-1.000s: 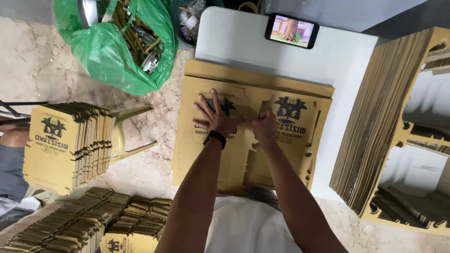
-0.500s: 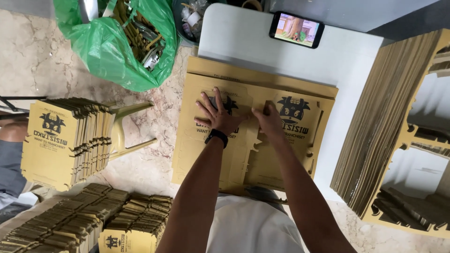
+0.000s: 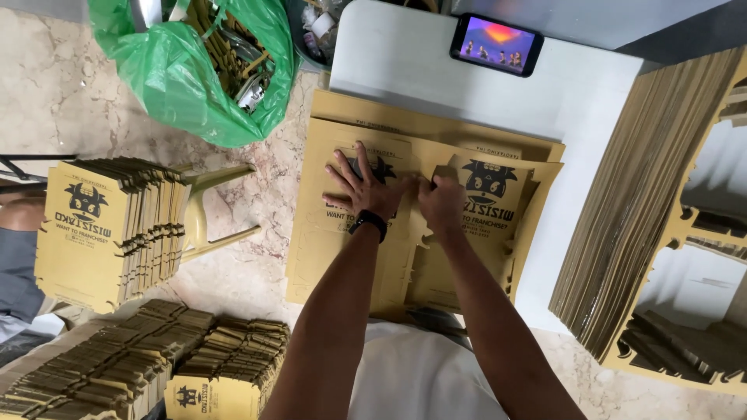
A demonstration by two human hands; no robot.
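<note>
1. Against the half-second-old view, I see little change: my left hand (image 3: 366, 187) lies in the same place, flat with fingers spread, on the printed cardboard sheet (image 3: 342, 233); my right hand (image 3: 441, 204) has drawn in closer to it and now sits curled, fingers together, pinching at a die-cut panel (image 3: 486, 194) of the top sheet.
2. I judge this as the punching-out being under way: one hand pins the sheet, the other works the cut piece free.
3. The sheet tops a small pile on the white tabletop (image 3: 405, 70), right in front of me.
4. The cardboard is matte tan, stiff, with notched die-cut edges and a dark printed emblem.
5. A phone (image 3: 496, 44) glows at the far edge; a glossy, crinkled green bag (image 3: 183, 85) holds offcuts; finished flat pieces stand stacked (image 3: 109, 225) on the mottled marble floor (image 3: 47, 85).
</note>
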